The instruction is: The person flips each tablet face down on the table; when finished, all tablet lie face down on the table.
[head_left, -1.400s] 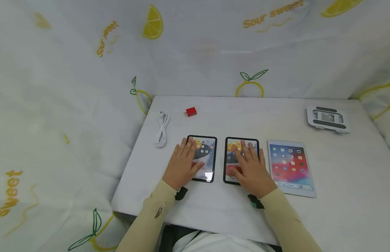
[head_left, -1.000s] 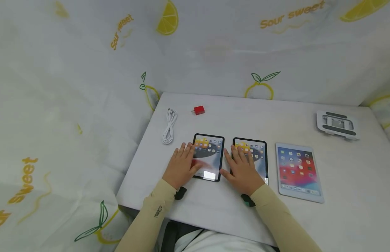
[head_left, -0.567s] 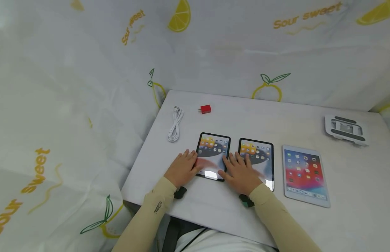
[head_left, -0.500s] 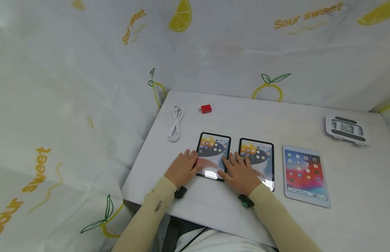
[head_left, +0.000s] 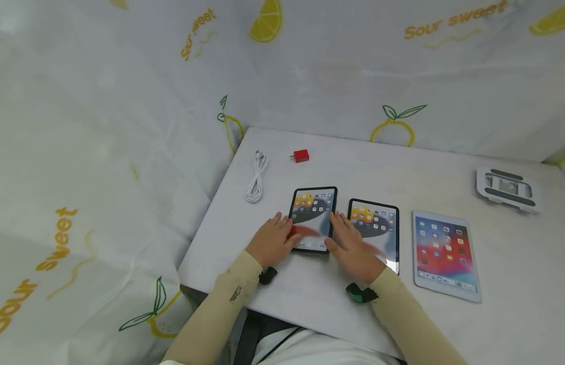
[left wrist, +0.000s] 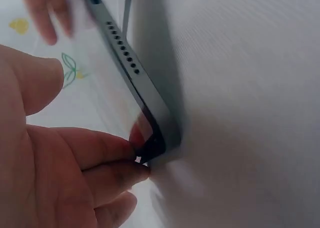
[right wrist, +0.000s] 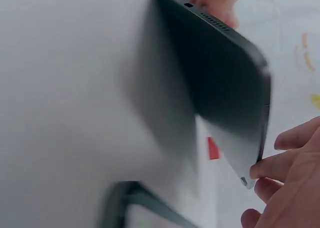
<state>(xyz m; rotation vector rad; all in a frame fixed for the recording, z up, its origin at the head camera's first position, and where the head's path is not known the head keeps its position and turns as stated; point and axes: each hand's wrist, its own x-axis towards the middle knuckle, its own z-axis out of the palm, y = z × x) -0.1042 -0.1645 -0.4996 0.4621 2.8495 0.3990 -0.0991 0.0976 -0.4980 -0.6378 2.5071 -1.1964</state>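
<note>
A dark-framed tablet with its screen lit is held by both hands, one at each long side. My left hand has its fingertips at the left edge, with the thumb over the screen side. My right hand grips the opposite edge with its fingertips. In the right wrist view the tablet stands tilted off the table, its dark back and a shadow beneath it showing. Its port and speaker holes also show in the left wrist view. A second dark-framed tablet lies flat beside the right hand.
A white-framed tablet lies farther right. At the back right sits a folded white stand with grey pads. A coiled white cable and a red plug adapter lie at the back left of the white table.
The right hand has slid left off the second tablet to the first one's right edge. Both hands have raised the first tablet from the table. The head view has shifted.
</note>
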